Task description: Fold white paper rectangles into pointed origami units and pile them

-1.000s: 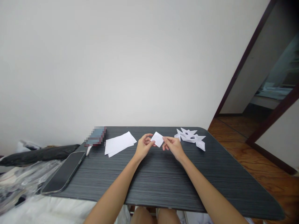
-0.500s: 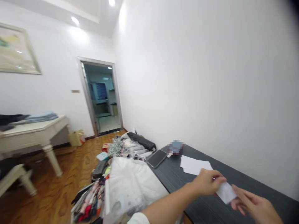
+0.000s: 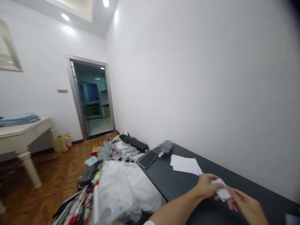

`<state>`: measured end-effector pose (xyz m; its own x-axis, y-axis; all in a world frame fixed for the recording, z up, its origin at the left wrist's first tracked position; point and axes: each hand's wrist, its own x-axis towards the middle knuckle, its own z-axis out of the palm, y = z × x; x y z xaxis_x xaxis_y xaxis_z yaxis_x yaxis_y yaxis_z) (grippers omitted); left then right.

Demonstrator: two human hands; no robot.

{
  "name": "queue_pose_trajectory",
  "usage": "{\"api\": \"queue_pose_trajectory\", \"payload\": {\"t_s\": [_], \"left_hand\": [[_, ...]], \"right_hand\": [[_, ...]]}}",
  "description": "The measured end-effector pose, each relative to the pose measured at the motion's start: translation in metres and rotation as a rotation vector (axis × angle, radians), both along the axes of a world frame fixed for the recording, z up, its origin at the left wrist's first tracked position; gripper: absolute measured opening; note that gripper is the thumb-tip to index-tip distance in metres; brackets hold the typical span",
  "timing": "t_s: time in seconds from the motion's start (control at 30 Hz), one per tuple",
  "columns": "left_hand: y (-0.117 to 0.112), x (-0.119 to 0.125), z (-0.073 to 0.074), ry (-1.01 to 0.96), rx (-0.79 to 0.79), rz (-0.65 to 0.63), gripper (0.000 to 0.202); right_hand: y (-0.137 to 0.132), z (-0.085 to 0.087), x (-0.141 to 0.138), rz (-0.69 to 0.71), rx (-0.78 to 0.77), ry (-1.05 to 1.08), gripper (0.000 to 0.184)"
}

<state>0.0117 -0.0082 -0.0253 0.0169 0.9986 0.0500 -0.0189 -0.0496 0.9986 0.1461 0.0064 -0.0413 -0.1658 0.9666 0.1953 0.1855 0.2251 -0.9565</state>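
Over the dark table (image 3: pixel 164 181), a small folded piece of white paper (image 3: pixel 223 193) is pinched between both hands. My left hand (image 3: pixel 207 186) grips its left edge, thumb on top. From the right, my right hand (image 3: pixel 246 203) closes its fingers on the paper's other edge. Flat sheets of white paper (image 3: pixel 185 164) lie on the table just beyond my left hand. A phone (image 3: pixel 148 159) rests face up near the table's left edge. Behind it sits a small blurred-out bluish object (image 3: pixel 167 147) whose kind I cannot make out.
Left of the table, a white plastic-wrapped bundle (image 3: pixel 126 184) and piled clothes (image 3: pixel 77 206) crowd the floor. A white wall (image 3: pixel 199 93) runs along the table's far side. Further off stand a cream table (image 3: pixel 30 128) and an open doorway (image 3: pixel 93 100).
The paper between my hands looks smaller and more folded, and my hands are closer together. My view has turned slightly right, so the room has shifted left.
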Motion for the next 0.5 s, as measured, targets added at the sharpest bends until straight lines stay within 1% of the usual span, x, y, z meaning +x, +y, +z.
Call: {"api": "queue_pose_trajectory", "payload": {"t_s": [0.07, 0.1, 0.13, 0.2, 0.27, 0.33, 0.43, 0.5], "left_hand": [[0.009, 0.005, -0.008, -0.05, 0.041, -0.094, 0.058], [0.013, 0.006, -0.012, -0.07, 0.066, -0.132, 0.062], [0.015, 0.007, -0.015, -0.096, 0.087, -0.181, 0.068], [0.019, 0.007, -0.019, -0.128, 0.1, -0.301, 0.083], [0.021, 0.005, -0.02, -0.139, 0.121, -0.355, 0.086], [0.022, 0.002, -0.019, -0.137, 0.129, -0.39, 0.085], [0.024, -0.003, -0.016, -0.063, 0.135, -0.491, 0.085], [0.025, -0.005, -0.015, -0.017, 0.133, -0.556, 0.087]], "right_hand": [[0.001, -0.003, 0.003, 0.109, -0.126, 0.055, 0.044], [0.001, -0.004, 0.003, 0.088, -0.139, 0.071, 0.045], [0.002, -0.005, 0.003, 0.029, -0.14, 0.08, 0.046], [0.003, -0.005, 0.004, -0.085, -0.08, 0.098, 0.045], [0.003, -0.005, 0.004, -0.149, -0.035, 0.098, 0.045], [0.004, -0.004, 0.003, -0.128, -0.036, 0.085, 0.045], [0.009, -0.004, 0.0, -0.086, 0.027, 0.096, 0.044], [0.012, -0.005, -0.001, -0.119, 0.026, 0.101, 0.045]]}}
